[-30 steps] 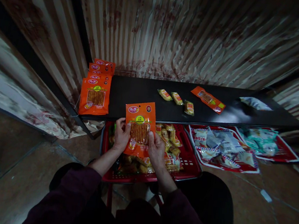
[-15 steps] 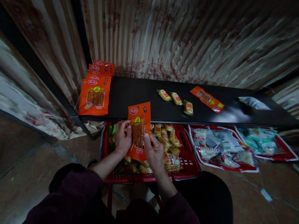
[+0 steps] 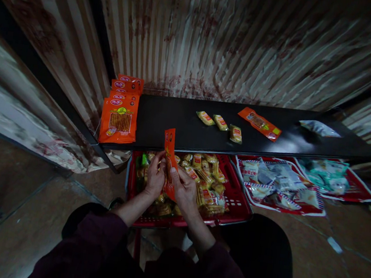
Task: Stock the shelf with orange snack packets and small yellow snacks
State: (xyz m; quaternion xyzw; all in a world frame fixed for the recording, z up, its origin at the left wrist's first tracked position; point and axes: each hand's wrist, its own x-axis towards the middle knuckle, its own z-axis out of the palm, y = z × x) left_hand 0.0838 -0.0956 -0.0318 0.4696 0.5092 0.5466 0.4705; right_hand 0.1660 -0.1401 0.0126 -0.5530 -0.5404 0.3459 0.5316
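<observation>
Over red basket (image 3: pixel 235 182), left hand (image 3: pixel 155 179) and right hand (image 3: pixel 185 193) pinch orange packet (image 3: pixel 169 140), nearly edge-on; light, even thumb pressure should avoid crushing.

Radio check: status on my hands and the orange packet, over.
Left hand and right hand both gripping orange packet. Packet looks narrow, turned or folded, above red basket. Black shelf beyond; nothing seen blocking hands.

Held packet (image 3: pixel 170 145) orange. Stacked packets (image 3: pixel 118 133) orange, purple-and-white oval logos, front one with yellow-green badge. Shelf (image 3: pixel 162 124) black. Small snacks (image 3: pixel 221 122) pale yellow, orange-red labels. Near basket (image 3: pixel 238 194) red. Teal-and-white packs (image 3: pixel 330 178) at right. Curtain (image 3: pixel 187 43) beige-brown stripes, reddish blotches. Sleeves (image 3: pixel 99 237) dark maroon.
</observation>
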